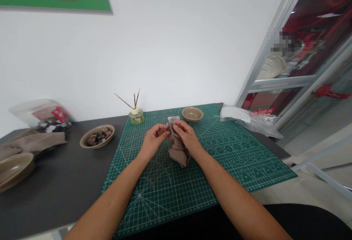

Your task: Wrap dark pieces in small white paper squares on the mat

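A folded brown cloth (178, 151) hangs from my hands above the green cutting mat (233, 166). My right hand (186, 134) pinches its upper end between thumb and fingers. On the other side, my left hand (155, 138) is closed with thumb and fingertips at the cloth's top edge. Just behind the fingertips a small clear plastic piece (173, 118) shows, partly hidden. Beyond my right hand stands a shallow beige bowl (192, 114) on the mat.
Left on the dark table (68, 181) are a bowl of small brown pieces (97, 137), another bowl (16, 168), brown cloth (41, 141) and a clear tub (41, 113). A reed diffuser (136, 116) stands at the mat's back left. A plastic bag (247, 119) lies at the right.
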A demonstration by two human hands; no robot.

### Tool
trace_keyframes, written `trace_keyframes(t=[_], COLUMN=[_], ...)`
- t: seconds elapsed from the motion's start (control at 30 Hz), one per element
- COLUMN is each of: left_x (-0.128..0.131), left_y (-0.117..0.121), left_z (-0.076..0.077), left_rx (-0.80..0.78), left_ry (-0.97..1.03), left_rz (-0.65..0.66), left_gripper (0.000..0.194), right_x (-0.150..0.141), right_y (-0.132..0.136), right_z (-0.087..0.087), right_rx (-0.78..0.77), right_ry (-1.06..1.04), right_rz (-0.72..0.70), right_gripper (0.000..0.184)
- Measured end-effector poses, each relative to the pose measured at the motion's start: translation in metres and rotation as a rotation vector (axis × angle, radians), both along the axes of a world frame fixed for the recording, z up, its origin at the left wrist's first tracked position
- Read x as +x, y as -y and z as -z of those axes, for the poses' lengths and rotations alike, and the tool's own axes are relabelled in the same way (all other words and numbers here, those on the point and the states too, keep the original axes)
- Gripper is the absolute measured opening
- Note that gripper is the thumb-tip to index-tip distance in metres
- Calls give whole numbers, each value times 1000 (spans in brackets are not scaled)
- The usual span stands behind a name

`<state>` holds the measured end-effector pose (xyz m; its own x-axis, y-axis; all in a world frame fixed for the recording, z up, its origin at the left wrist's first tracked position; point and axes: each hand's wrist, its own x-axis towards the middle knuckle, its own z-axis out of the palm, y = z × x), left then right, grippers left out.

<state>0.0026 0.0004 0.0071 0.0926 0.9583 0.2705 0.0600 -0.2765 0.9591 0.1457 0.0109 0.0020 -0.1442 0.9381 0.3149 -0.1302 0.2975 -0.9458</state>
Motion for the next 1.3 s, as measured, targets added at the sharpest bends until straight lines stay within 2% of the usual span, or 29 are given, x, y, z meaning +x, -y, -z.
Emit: trace_keyframes(t=[0.1,0.23,0.33,0.47,0.57,0.73,0.93,1.1,1.3], left_x=[2,4,5,5,4,3,4,3,4], left_y=[3,7,7,5,4,6,7,8,9], left_z=[-1,-3,-3,-1,0,0,-1,0,-2], left_rx=[31,115,117,38,24,66,96,119,107], left_ry=[-56,-126,-136,-49,-17,-93,-147,-160,-140], left_rz=[-12,-42,-51,-32,-52,-55,-51,-46,-44], left_gripper=[16,8,5,13,18,14,18,15,15], right_x=[-2,-5,-5,-3,-3,-4,-1,-2,-1], right_y=[0,3,5,5,5,3,1,2,4], right_z=[4,6,3,1,2,4,3,1,-1], right_rx=[-28,1,-42,-142,-105,-53,-37,-90,-62], right_ry=[69,111,57,-90,-86,-4,19,10,8], right_rz=[-53,-43,-84,-168,-153,-130,-19,-84,-61], right_gripper=[19,19,21,23,22,23,25,28,28])
